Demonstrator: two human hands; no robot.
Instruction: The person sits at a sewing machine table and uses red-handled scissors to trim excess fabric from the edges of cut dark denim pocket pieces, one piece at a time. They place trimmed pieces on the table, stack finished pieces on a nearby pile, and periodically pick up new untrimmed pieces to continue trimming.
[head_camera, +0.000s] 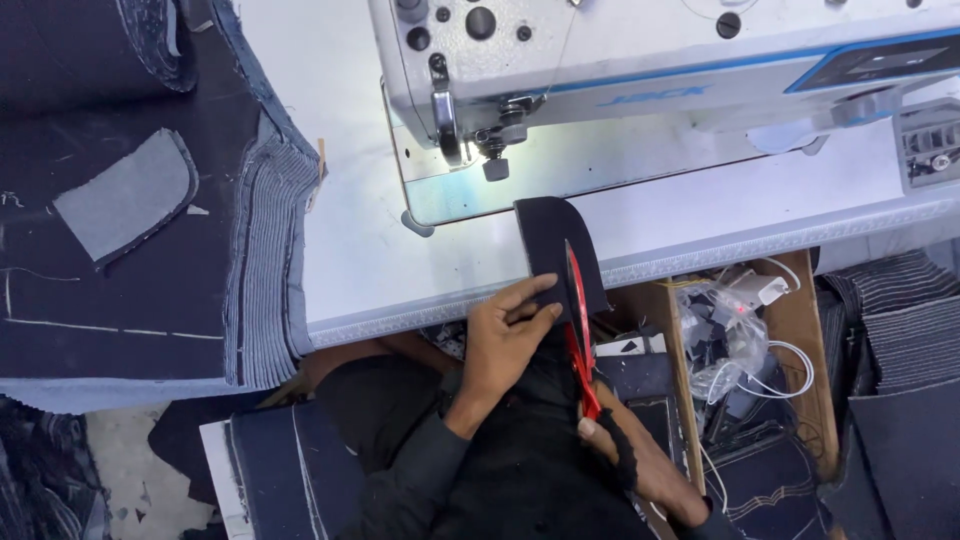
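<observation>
The white tabletop (350, 250) carries a white sewing machine (650, 50) along its far side. A thick stack of dark denim pieces (150, 290) covers its left end, with a single grey pocket-shaped piece (125, 195) lying on top of the stack. A dark curved fabric piece (550, 240) lies in front of the machine and overhangs the near edge.
</observation>
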